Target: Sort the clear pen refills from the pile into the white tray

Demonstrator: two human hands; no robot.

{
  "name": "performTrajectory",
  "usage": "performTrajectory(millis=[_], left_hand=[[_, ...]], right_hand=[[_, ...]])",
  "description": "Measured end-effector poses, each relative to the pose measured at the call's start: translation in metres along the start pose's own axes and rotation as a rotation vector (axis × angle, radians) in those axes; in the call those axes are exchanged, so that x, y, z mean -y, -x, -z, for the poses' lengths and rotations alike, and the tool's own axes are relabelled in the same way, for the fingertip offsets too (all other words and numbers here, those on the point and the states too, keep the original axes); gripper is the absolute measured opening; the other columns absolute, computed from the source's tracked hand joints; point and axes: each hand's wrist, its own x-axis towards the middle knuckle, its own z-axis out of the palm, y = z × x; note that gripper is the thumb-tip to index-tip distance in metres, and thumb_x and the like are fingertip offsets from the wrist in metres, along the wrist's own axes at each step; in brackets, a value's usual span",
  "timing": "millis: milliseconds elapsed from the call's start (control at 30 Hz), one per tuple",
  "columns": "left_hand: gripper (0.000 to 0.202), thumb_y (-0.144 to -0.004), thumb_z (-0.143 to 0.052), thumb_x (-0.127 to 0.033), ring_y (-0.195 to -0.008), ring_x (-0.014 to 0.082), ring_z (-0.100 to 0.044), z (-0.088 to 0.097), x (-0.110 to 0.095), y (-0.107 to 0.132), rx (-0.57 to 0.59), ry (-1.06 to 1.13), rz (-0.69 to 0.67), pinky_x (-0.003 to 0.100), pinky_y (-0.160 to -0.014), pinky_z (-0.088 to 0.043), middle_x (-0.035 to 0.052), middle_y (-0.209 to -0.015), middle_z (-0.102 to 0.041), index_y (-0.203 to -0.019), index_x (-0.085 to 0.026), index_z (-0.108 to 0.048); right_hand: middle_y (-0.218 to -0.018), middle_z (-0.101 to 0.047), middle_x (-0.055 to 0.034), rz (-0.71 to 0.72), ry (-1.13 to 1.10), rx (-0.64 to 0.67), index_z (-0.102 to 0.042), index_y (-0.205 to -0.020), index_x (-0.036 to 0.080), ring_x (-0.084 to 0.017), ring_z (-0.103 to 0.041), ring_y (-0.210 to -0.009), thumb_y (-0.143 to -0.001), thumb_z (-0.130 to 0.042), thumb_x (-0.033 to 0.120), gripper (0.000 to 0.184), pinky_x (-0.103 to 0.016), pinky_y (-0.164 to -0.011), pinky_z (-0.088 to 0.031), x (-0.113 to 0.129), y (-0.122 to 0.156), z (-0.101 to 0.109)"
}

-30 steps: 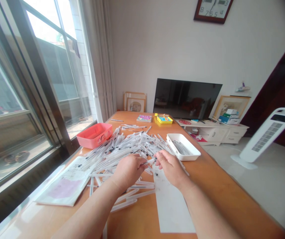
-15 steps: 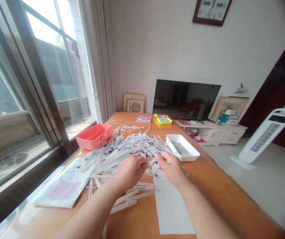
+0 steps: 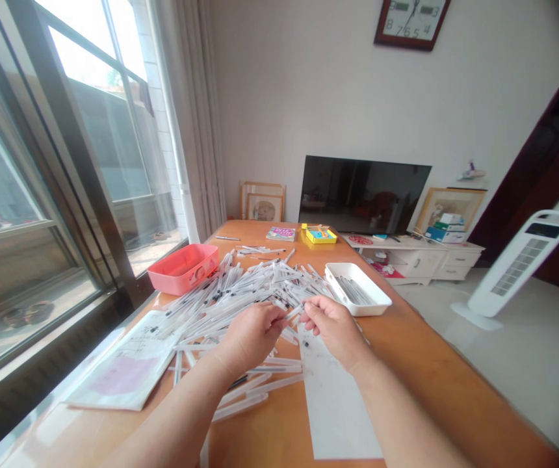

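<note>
A big heap of clear plastic pens (image 3: 240,292) covers the middle of the orange table (image 3: 435,390). My left hand (image 3: 253,335) and my right hand (image 3: 333,325) meet just above the near edge of the heap. Both are closed in a pinch on the two ends of one clear pen (image 3: 295,312) held between them. A white sheet of paper (image 3: 338,403) lies under my right wrist.
A white tray (image 3: 357,289) with several dark refills stands right of the heap, a pink tub (image 3: 183,268) left of it. A booklet (image 3: 126,364) lies at the near left. Small colourful boxes (image 3: 319,234) sit at the far end. A tower fan (image 3: 518,266) stands on the floor to the right.
Both hands have lifted slightly and drawn a little closer to me, still pinching the same pen. The view tilted a bit.
</note>
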Motion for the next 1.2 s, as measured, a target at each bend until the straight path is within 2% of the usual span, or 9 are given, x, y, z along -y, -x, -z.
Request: performTrajectory(millis=[100,333,467,633,767,900,1033,1200], left_hand=[[0.026,-0.096,-0.047,-0.029,-0.073,0.0168,-0.059,0.001,0.000,0.000,0.010,0.005,0.001,0.026,-0.067,-0.039,0.0021,-0.076,-0.065,-0.077,-0.021,-0.064],[0.016,-0.091,-0.056,-0.029,-0.077,0.0178,-0.058,0.001,-0.002,0.001,-0.031,-0.040,0.030,0.027,-0.069,-0.040,0.0022,-0.077,-0.065,-0.080,-0.022,-0.067],[0.011,-0.088,-0.059,-0.028,-0.081,0.0190,-0.059,0.001,-0.004,0.001,-0.060,-0.061,0.063,0.028,-0.071,-0.041,0.0027,-0.081,-0.066,-0.081,-0.022,-0.066],[0.025,-0.096,-0.047,-0.037,-0.072,0.0166,-0.058,0.001,-0.004,0.002,0.029,0.073,0.077,0.026,-0.063,-0.039,0.0013,-0.080,-0.067,-0.086,-0.022,-0.065],[0.034,-0.099,-0.040,-0.035,-0.069,0.0155,-0.057,0.000,-0.002,0.001,0.085,0.150,0.062,0.026,-0.063,-0.039,0.0002,-0.074,-0.066,-0.079,-0.021,-0.063],[0.027,-0.096,-0.048,-0.034,-0.069,0.0158,-0.055,0.000,-0.001,0.000,0.013,0.051,0.036,0.026,-0.064,-0.038,-0.0003,-0.071,-0.063,-0.077,-0.021,-0.064],[0.018,-0.092,-0.056,-0.031,-0.081,0.0190,-0.058,0.002,-0.004,0.001,-0.064,-0.058,0.017,0.028,-0.073,-0.039,0.0011,-0.076,-0.067,-0.080,-0.023,-0.067],[0.014,-0.092,-0.058,-0.031,-0.085,0.0202,-0.059,0.005,-0.008,0.002,-0.093,-0.110,-0.002,0.029,-0.076,-0.039,0.0021,-0.082,-0.069,-0.084,-0.023,-0.067]], right_hand=[[-0.082,-0.072,-0.0045,0.013,-0.012,-0.002,-0.068,-0.107,0.019,-0.016,-0.063,-0.068,-0.090,-0.058,0.052,0.039,-0.027,-0.060,-0.046,0.001,0.001,-0.001],[-0.072,-0.070,-0.0029,0.042,0.038,-0.082,-0.065,-0.077,0.018,-0.015,-0.060,-0.065,-0.089,-0.059,0.048,0.033,-0.027,-0.064,-0.045,-0.001,0.003,-0.003],[-0.070,-0.069,-0.0024,0.042,0.047,-0.117,-0.064,-0.076,0.019,-0.015,-0.059,-0.063,-0.088,-0.060,0.048,0.032,-0.027,-0.063,-0.045,-0.002,0.003,-0.006],[-0.074,-0.069,-0.0025,0.034,-0.045,-0.110,-0.064,-0.081,0.019,-0.015,-0.059,-0.064,-0.089,-0.059,0.048,0.030,-0.026,-0.060,-0.043,0.001,0.004,-0.008],[-0.073,-0.069,-0.0029,0.042,-0.048,-0.099,-0.063,-0.078,0.019,-0.014,-0.059,-0.065,-0.089,-0.060,0.046,0.029,-0.025,-0.060,-0.043,0.004,0.006,-0.008],[-0.071,-0.068,-0.0020,0.017,-0.035,-0.099,-0.061,-0.075,0.019,-0.014,-0.057,-0.064,-0.089,-0.060,0.045,0.029,-0.025,-0.060,-0.042,0.003,0.007,-0.010],[-0.067,-0.065,0.0004,-0.030,-0.081,-0.117,-0.059,-0.072,0.020,-0.013,-0.054,-0.062,-0.088,-0.062,0.044,0.029,-0.025,-0.059,-0.040,0.003,0.008,-0.014],[-0.064,-0.063,0.0014,-0.049,-0.148,-0.133,-0.058,-0.069,0.020,-0.012,-0.052,-0.059,-0.085,-0.065,0.042,0.028,-0.024,-0.057,-0.038,0.004,0.007,-0.015]])
